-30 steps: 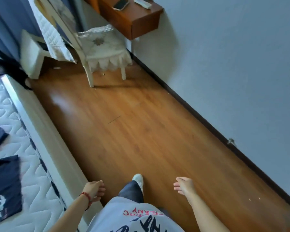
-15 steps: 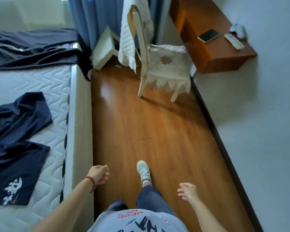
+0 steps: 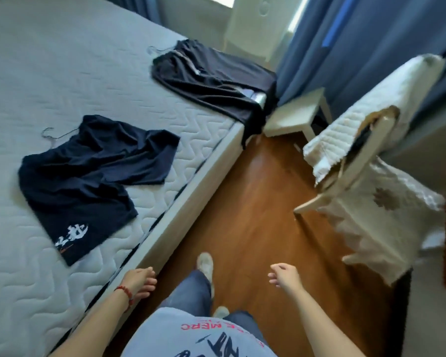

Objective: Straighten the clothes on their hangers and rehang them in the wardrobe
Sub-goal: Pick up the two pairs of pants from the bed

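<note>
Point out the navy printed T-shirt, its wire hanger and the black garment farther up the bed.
Navy printed T-shirt (image 3: 88, 176): head view, middle of the crumpled fabric.
Wire hanger (image 3: 52, 136): head view, bare hook and neck.
Black garment (image 3: 211, 81): head view, middle of the spread cloth.
</note>
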`<state>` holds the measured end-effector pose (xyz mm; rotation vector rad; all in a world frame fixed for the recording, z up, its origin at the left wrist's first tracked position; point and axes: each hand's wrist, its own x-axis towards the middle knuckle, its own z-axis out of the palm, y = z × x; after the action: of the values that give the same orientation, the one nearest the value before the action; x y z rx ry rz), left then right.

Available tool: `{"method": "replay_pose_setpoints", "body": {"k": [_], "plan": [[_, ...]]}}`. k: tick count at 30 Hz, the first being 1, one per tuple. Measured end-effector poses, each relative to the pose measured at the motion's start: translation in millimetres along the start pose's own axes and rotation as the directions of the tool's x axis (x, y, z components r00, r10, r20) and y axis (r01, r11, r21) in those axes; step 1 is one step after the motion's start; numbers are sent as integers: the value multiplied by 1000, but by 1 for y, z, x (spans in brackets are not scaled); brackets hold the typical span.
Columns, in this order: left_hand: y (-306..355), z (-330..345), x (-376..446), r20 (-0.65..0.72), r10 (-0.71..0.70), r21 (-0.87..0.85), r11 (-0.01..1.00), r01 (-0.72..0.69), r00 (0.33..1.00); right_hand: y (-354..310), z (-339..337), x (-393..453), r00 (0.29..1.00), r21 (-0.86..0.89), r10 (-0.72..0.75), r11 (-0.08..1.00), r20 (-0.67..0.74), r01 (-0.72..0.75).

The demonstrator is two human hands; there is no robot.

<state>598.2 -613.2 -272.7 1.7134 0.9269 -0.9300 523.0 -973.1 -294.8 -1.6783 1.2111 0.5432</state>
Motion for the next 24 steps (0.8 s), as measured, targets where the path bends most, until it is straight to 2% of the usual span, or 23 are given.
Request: {"method": "replay_pose_setpoints", "body": {"k": [5,9,17,24], "plan": [[35,-2,39,-69,-100,-152,984,89,993,-98,14,52,997,-79,-65,994,53,69],[93,-7,69,-68,-155,-227,964,136,986,-163,30,83,994,-126,-70,989,89,81],[228,-28,101,-93,-68,-360,933,31,993,-281,62,130,970,-288,-118,941,214,178],[267,-56,116,-196,-134,-542,840,7,971,-385,107,169,918,-458,-157,829,363,322]]}}
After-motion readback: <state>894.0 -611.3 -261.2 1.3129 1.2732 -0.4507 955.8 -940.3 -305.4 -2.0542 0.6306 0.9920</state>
